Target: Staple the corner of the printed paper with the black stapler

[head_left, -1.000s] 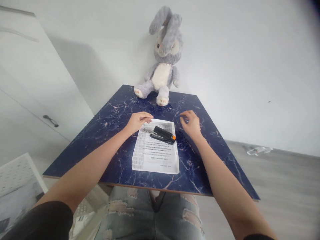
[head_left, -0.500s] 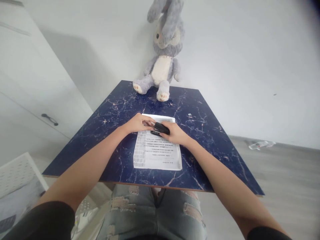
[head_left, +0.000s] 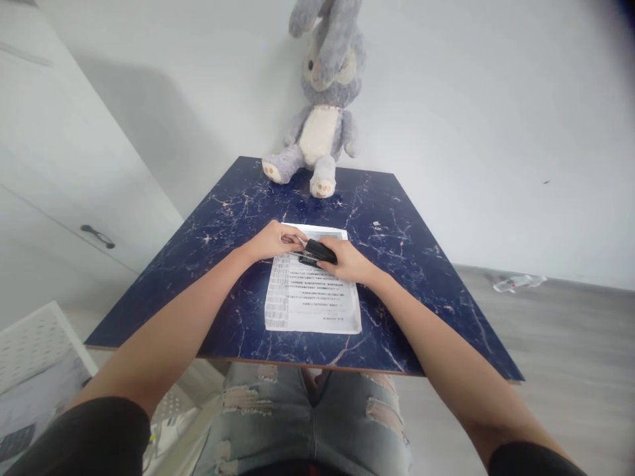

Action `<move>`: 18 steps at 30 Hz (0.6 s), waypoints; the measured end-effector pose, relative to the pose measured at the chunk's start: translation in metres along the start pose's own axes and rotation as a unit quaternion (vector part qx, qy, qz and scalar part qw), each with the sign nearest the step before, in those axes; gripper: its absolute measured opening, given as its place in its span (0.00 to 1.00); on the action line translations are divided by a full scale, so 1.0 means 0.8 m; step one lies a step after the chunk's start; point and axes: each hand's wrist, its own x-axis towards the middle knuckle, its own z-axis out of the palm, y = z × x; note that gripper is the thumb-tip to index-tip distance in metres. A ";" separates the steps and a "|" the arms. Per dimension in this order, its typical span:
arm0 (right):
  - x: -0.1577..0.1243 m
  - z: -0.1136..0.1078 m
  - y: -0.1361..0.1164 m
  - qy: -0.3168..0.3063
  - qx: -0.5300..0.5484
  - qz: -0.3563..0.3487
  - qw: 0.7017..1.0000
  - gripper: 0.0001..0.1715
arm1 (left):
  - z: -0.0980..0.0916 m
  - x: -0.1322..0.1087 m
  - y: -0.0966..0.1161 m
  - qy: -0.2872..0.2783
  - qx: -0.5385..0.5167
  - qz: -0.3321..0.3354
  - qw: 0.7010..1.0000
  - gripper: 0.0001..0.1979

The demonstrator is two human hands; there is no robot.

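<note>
A black stapler (head_left: 321,251) is gripped in my right hand (head_left: 350,260), low over a stack of printed sheets (head_left: 312,304) on the dark blue tabletop. Its upper arm looks raised from its base, and a thin silvery strip shows between them. Just left of it, the fingers of my left hand (head_left: 278,239) are pinched together at the stapler's front end. Whatever those fingers hold is too small to make out. Both hands and the stapler hide part of the upper half of the sheets.
A grey plush rabbit (head_left: 322,132) sits at the back of the marbled table (head_left: 407,317), against the wall. A small white scrap (head_left: 376,223) lies right of the sheets. Left stands a white cabinet with a dark handle (head_left: 98,236). Clear plastic (head_left: 518,284) lies on the floor at right.
My left fingers have drawn slightly left from the stapler's front, and the thin silvery strip shows more plainly. My right hand keeps its hold on the stapler.
</note>
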 end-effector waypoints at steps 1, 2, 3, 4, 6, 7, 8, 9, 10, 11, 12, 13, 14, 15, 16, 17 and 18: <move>0.000 0.000 0.000 0.000 0.000 -0.002 1.000 0.09 | 0.000 0.001 -0.001 0.019 -0.010 -0.003 1.000 0.19; 0.000 0.000 0.000 0.002 0.001 -0.005 1.000 0.09 | -0.001 0.001 -0.002 0.040 -0.020 -0.005 0.999 0.20; 0.000 0.000 0.000 0.002 0.001 -0.007 1.000 0.09 | -0.002 0.002 -0.002 0.059 -0.031 -0.004 0.998 0.21; 0.000 0.000 0.000 0.003 0.000 -0.009 1.000 0.09 | -0.003 0.002 -0.003 0.071 -0.040 -0.001 0.997 0.22; 0.000 -0.001 0.000 0.003 -0.001 -0.008 1.000 0.09 | -0.005 0.002 -0.003 0.067 -0.049 0.008 0.997 0.22; 0.000 -0.001 0.000 0.002 0.000 -0.008 1.000 0.09 | -0.005 0.001 -0.003 0.050 -0.047 0.011 0.998 0.22; 0.000 -0.001 0.000 0.002 0.002 -0.006 1.000 0.09 | -0.006 0.000 -0.002 0.030 -0.042 0.015 0.999 0.22; 0.001 -0.001 0.000 0.002 0.005 -0.006 1.000 0.09 | -0.005 0.000 -0.002 0.010 -0.036 0.018 0.999 0.22; 0.001 -0.001 0.000 0.002 0.008 -0.006 1.000 0.09 | -0.005 -0.001 -0.002 -0.007 -0.029 0.023 0.999 0.22; 0.001 -0.001 0.001 0.002 0.009 -0.007 1.000 0.09 | -0.004 -0.001 -0.002 -0.018 -0.022 0.028 0.999 0.22; 0.001 -0.001 0.002 0.002 0.010 -0.008 1.000 0.09 | -0.004 -0.001 -0.002 -0.023 -0.015 0.035 0.999 0.21; 0.001 -0.001 0.003 0.002 0.010 -0.009 1.000 0.09 | -0.003 -0.001 -0.002 -0.024 -0.008 0.042 0.999 0.20; 0.001 0.000 0.003 0.002 0.010 -0.009 1.000 0.09 | -0.002 -0.001 -0.002 -0.024 -0.002 0.047 0.999 0.20; 0.001 0.000 0.004 0.002 0.009 -0.010 1.000 0.09 | -0.002 -0.001 -0.002 -0.024 0.001 0.050 0.998 0.20; 0.001 0.000 0.005 0.002 0.008 -0.010 1.000 0.09 | -0.002 -0.001 -0.001 -0.025 0.003 0.052 0.998 0.19; 0.001 0.000 0.006 0.001 0.007 -0.011 1.000 0.09 | -0.002 -0.001 -0.001 -0.026 0.003 0.053 0.998 0.19; 0.001 0.000 0.006 0.001 0.005 -0.012 1.000 0.09 | -0.002 -0.001 0.000 -0.028 0.002 0.053 0.998 0.19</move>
